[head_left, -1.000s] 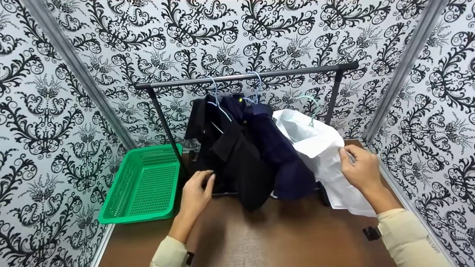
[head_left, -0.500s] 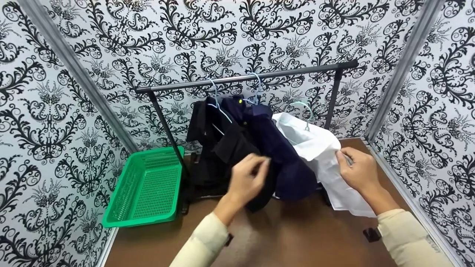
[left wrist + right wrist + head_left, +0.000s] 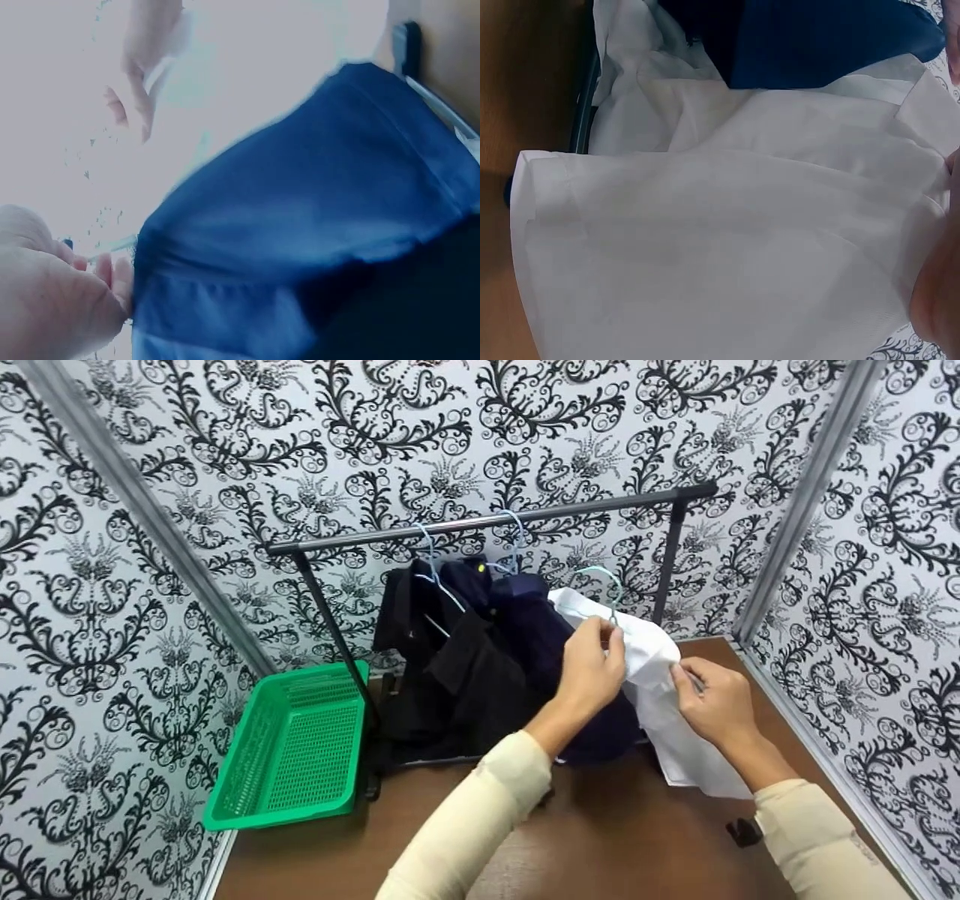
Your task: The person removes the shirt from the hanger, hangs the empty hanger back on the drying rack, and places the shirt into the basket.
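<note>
A white shirt (image 3: pixel 651 649) hangs on a pale green clothes hanger (image 3: pixel 616 585), whose hook stands below the rack's bar, off it. My right hand (image 3: pixel 716 697) pinches the shirt at its right shoulder. At the hanger's neck, my left hand (image 3: pixel 596 664) has its thumb and fingertips closed round the stem; the left wrist view shows those fingers beside a navy garment (image 3: pixel 300 180). To the left, a navy garment (image 3: pixel 529 615) and a black garment (image 3: pixel 465 675) hang on pale blue hangers hooked over the bar. The shirt's collar is partly hidden behind my left hand.
A dark clothes rack (image 3: pixel 360 537) stands on the brown table (image 3: pixel 600 840), with its bar running along the patterned back wall. Beside its left post sits a green plastic basket (image 3: pixel 307 757). Patterned side walls with grey metal corner posts close in both sides.
My left hand has moved right and up, from beside the black garment to the neck of the white shirt's hanger. My right hand keeps its pinch on the shirt, shifted slightly left.
</note>
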Demonstrator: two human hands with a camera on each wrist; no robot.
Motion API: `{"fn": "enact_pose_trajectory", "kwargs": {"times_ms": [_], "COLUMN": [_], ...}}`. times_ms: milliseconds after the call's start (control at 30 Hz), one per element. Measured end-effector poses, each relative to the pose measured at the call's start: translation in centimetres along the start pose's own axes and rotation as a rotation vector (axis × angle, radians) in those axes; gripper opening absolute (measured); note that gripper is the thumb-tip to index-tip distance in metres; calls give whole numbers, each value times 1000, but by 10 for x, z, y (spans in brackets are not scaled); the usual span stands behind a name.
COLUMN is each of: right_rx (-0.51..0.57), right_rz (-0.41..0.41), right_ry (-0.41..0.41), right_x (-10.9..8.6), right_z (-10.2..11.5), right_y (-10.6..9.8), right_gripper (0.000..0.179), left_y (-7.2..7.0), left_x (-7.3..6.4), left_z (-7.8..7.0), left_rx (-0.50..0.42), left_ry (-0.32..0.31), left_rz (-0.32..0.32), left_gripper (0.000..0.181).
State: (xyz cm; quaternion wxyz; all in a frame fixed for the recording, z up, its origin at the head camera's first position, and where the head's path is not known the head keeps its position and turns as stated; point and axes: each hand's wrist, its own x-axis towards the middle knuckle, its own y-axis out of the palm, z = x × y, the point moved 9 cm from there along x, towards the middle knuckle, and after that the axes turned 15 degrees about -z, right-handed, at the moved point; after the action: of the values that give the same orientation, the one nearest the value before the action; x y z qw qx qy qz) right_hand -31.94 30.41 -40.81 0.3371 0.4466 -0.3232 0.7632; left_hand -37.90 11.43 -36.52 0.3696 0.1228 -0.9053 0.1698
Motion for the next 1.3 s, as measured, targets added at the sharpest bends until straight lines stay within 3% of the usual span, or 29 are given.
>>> {"fn": "enact_pose_trajectory", "kwargs": {"times_ms": [133,233,400,500,567,700,867,1000,1133,1300], "right_rx": [16,7,-3,7,14,33,78,80,62,20], "right_rz": [-14,-11,-7,-10,-10,-4,29,56,54,43], "right_ry": [-11,-13,-15,-21,-29,-57,-89,-119,-151,-190], "right_x": [2,1,1,1,1,0,-2,-5,-5,-4], "right_z": [1,1,-1,-2,-1,1,6,8,8,5], "right_y": [0,-1,-2,-3,-5,-6,-5,-2,-2,-2], "right_gripper": [9,9,8,7,7,7,8,9,7,5], "left_y": [29,40,25,10,5,2,5,5,2,1], "left_x": [-2,-7,-15,-17,-15,-6,0,0,3,5], "left_z": [23,29,23,24,28,34,37,36,33,32], "left_rx": [107,201,249,259,274,370,482,456,391,386], "left_ry": [-53,-148,-444,-539,-493,-269,45,229,277,273], "left_rz": [-48,-7,126,153,145,202,357,394,366,376], "left_gripper": [8,16,77,104,109,98,56,25,19,20]}}
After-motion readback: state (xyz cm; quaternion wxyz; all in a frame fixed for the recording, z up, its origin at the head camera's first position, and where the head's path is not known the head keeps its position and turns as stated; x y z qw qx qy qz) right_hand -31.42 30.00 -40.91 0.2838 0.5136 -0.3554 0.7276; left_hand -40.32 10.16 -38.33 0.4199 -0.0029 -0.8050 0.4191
